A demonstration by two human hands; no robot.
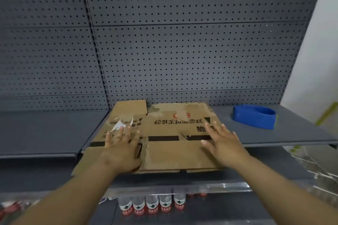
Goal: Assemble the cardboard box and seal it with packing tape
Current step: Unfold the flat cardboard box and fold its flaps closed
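1. Brown corrugated cardboard box point(164, 137), folded flat on the grey metal shelf point(45, 129), looks light, stiff and worn; I would grip its overhanging near edge.
2. Left hand point(120, 150) lies spread on its left part; right hand point(221, 142) hovers open at its right edge, holding nothing.
3. Blue plastic tape dispenser point(255, 116) sits well right.

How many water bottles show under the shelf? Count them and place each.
5 water bottles in a row below the shelf edge. Others may be hidden alongside.
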